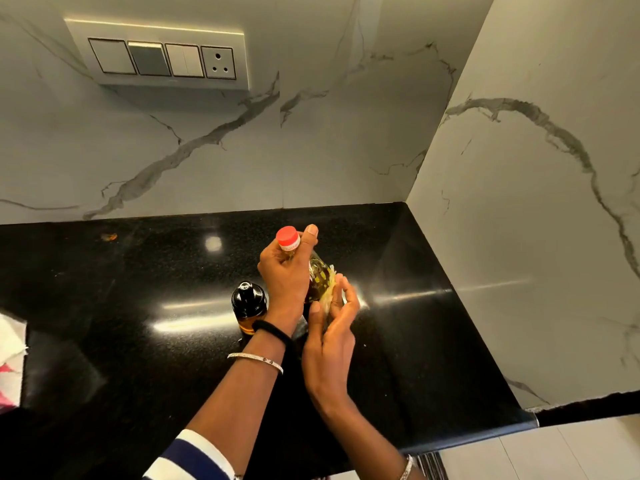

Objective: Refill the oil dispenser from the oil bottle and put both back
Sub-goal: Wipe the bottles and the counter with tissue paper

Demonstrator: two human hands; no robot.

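Note:
A clear oil bottle (320, 278) with yellow oil and a red cap (288, 237) stands near the middle of the black counter (138, 289). My left hand (285, 271) grips its neck just under the cap. My right hand (332, 323) holds the bottle's lower body, thumb and fingers curved round it. The oil dispenser (248, 303), a small bottle with a dark top and amber oil at its base, stands upright on the counter just left of my left wrist, with neither hand on it.
Marble walls close the counter at the back and on the right. A switch panel with a socket (162, 58) is on the back wall. A white and pink cloth (10, 362) lies at the left edge. The counter's front edge runs at the lower right.

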